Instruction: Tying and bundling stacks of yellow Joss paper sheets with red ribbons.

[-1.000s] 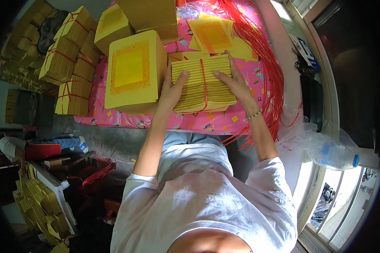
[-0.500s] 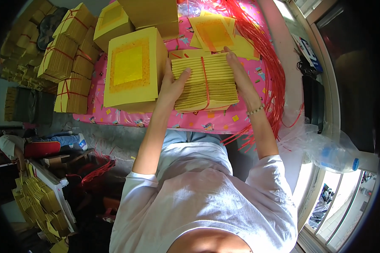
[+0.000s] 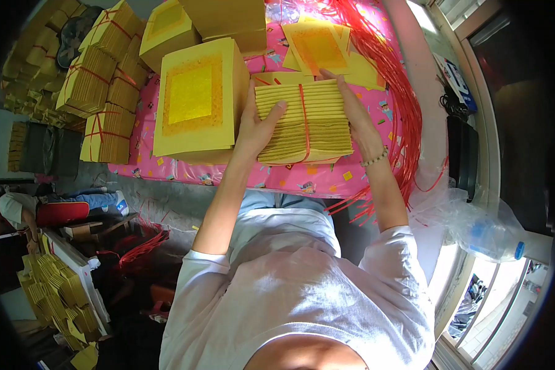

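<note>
A bundle of folded yellow paper (image 3: pixel 283 131), bound by one red tie (image 3: pixel 304 114), is held between my two hands over the near edge of the table. My left hand (image 3: pixel 256 126) presses its left side, the thumb lying over the top folds. Along the right side my right hand (image 3: pixel 357 120) is laid, fingers reaching toward the far corner. Just left of the bundle stands a tall stack of yellow sheets (image 3: pixel 194 105) with a gold and orange square on top. Loose yellow sheets (image 3: pixel 317 46) lie beyond the bundle.
Red plastic ties (image 3: pixel 401 117) hang over the right side of the pink patterned tablecloth (image 3: pixel 290 180). Tied yellow bundles (image 3: pixel 108 80) are piled at the left. Another person (image 3: pixel 18 209) is by a table of paper at the lower left. A clear bottle (image 3: pixel 490 237) lies at right.
Little differs: the whole table scene sits slightly further right in the picture. Both hands keep the same hold on the bundle.
</note>
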The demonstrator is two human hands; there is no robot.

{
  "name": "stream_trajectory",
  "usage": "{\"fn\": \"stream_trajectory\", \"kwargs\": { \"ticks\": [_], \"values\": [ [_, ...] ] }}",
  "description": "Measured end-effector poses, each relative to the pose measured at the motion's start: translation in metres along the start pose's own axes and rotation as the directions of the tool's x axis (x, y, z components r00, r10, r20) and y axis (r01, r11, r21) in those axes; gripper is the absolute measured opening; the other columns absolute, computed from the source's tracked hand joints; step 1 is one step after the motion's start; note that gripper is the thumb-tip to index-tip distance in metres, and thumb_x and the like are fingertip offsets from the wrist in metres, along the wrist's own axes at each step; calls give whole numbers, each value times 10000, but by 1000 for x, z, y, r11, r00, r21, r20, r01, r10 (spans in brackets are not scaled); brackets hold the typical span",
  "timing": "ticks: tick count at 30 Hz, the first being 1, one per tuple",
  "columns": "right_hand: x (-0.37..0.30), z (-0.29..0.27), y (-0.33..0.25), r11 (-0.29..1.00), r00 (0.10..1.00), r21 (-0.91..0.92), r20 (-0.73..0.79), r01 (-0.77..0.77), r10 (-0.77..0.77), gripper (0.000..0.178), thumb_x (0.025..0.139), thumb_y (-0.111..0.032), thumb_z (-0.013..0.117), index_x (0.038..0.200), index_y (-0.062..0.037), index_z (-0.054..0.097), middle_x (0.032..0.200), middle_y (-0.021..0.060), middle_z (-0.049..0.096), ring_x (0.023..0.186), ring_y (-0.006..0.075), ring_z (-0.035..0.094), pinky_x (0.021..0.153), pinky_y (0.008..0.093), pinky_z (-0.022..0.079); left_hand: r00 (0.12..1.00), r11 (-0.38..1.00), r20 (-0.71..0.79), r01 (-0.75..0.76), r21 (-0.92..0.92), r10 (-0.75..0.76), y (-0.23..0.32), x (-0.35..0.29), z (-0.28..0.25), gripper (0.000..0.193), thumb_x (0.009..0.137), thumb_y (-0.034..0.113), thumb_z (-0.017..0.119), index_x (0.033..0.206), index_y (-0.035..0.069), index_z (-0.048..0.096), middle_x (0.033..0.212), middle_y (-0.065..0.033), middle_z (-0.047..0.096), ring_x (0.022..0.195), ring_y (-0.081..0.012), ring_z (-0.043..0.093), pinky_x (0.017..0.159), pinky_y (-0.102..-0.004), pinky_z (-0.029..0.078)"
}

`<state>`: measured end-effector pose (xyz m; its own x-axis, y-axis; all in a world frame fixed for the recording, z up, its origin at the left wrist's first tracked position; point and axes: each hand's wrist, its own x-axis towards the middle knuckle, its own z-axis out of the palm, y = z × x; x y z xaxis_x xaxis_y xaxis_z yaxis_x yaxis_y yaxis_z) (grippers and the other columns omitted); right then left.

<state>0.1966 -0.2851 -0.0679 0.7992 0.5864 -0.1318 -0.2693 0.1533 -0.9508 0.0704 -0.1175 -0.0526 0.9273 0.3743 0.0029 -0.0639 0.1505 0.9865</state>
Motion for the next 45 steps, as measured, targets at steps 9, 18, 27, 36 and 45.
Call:
{"fn": "stream_trajectory", "kwargs": {
  "ticks": [9, 18, 27, 36, 45],
  "values": [
    [5, -3, -15, 943, 975, 249, 8, -218, 223, 522, 1005, -423, 348, 1298, -17, 496, 1211, 90, 582, 1127, 169, 544, 959, 308, 452, 973, 989, -222, 86, 117, -58, 0, 14, -3, 728, 909, 400, 590, 1436, 5, 279, 1284, -143, 504, 1161, -193, 502, 969, -290, 399],
    [0, -41, 14, 995, 999, 96, 43, 11, -15, 447, 988, -362, 453, 1256, -15, 538, 1160, 62, 612, 1075, 146, 555, 934, 275, 429, 990, 992, -128, 77, 98, -64, -3, 14, -2, 704, 928, 394, 554, 1413, -38, 283, 1247, -205, 526, 1125, -239, 533, 972, -316, 398],
    [13, -46, -5, 999, 994, -34, 105, -15, 19, 272, 947, -328, 550, 1013, -79, 638, 916, -22, 657, 823, 64, 585, 727, 233, 442, 852, 273, 245, -400, 875, 463, 37, -8, 47, 560, 855, 224, 599, 1300, -72, 433, 1292, -261, 461, 1230, -425, 378, 1023, -493, 318],
    [22, -54, 3, 994, 988, -73, 135, 86, -75, 201, 950, -247, 561, 1026, -79, 640, 920, -4, 650, 851, 68, 600, 741, 221, 478, 822, 171, 408, -503, 847, 397, 8, -6, 65, 539, 876, 269, 569, 1280, -71, 459, 1340, -217, 450, 1242, -386, 388, 1028, -469, 319],
    [16, -61, 0, 924, 941, -193, 143, 331, -308, 164, 910, -84, 602, 1052, -11, 643, 927, 7, 644, 852, 73, 587, 769, 226, 490, 832, 165, 407, -493, 854, 378, 10, -6, 65, 537, 874, 266, 566, 1283, -65, 458, 1349, -214, 446, 1251, -387, 383, 1032, -470, 318]
  ]
}}
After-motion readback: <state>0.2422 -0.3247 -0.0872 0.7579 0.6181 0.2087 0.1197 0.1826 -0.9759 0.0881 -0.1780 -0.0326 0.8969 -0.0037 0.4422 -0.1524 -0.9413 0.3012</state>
